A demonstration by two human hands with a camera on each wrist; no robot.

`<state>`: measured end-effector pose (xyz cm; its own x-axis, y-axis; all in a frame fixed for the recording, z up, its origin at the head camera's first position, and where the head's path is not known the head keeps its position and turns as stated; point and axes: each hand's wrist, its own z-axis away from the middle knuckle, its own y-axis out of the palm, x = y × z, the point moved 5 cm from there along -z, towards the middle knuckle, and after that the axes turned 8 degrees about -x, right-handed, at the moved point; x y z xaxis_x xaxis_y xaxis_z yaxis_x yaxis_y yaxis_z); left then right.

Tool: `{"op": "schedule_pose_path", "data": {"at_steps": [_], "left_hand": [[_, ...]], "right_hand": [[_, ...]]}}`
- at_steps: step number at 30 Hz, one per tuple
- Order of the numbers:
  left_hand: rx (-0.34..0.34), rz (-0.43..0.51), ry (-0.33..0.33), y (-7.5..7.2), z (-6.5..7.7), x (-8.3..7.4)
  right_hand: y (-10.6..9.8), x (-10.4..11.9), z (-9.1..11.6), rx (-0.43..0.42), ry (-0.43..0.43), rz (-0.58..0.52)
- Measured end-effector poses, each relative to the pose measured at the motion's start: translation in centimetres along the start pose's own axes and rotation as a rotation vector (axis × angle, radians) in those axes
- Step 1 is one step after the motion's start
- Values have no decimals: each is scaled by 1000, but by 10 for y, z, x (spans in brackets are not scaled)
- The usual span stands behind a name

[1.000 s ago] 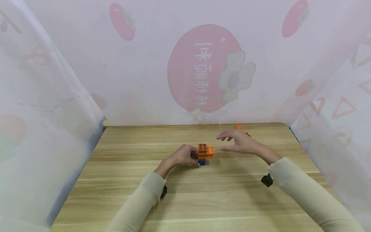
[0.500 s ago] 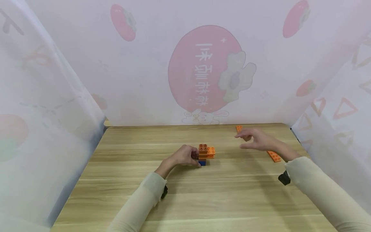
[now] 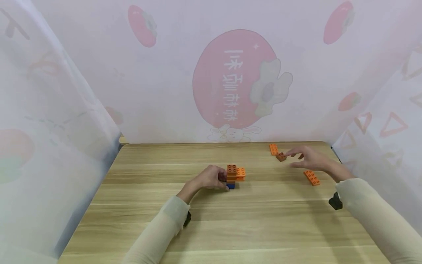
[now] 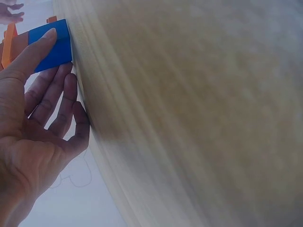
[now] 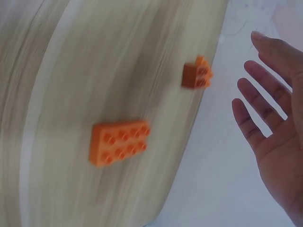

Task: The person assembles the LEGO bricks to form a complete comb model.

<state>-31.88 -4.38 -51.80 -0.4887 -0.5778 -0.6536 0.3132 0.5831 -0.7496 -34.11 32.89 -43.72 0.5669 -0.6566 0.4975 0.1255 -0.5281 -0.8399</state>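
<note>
A stack of blocks point(image 3: 232, 174) stands upright in the middle of the surface point(image 3: 263, 223). At the bottom is a blue block point(image 4: 56, 53). Above it are brown blocks, with one brown block point(image 3: 232, 169) on top that shows four bumps. An orange part point(image 3: 241, 173) sticks out to the right of the stack. The two hands are apart from each other. The left hand point(image 3: 211, 177) holds the stack from the left, with the thumb on the blue block and the other fingers round the far side. The right hand point(image 3: 310, 159) is up over the far right part, with its fingers loose and spread and nothing in it. Close to its fingertips lies a small brown block point(image 3: 281, 157), and the right wrist view shows a gap between them. Just beside that, a bit farther away, is a flat orange block point(image 3: 273, 149). A second orange block point(image 3: 311, 178) with eight bumps lies nearer, to the right. Past the surface hangs a pale sheet point(image 3: 158, 91) with pink strawberries on it.
</note>
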Motion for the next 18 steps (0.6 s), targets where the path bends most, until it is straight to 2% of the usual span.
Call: {"op": "schedule_pose_path", "data": {"at_steps": [6, 18], "left_hand": [[-3, -2, 6, 1, 0, 0], [1, 2, -2, 1, 0, 1]], "right_hand": [[-9, -22, 15, 7, 51, 28], [-16, -48, 40, 19, 94, 69]]}}
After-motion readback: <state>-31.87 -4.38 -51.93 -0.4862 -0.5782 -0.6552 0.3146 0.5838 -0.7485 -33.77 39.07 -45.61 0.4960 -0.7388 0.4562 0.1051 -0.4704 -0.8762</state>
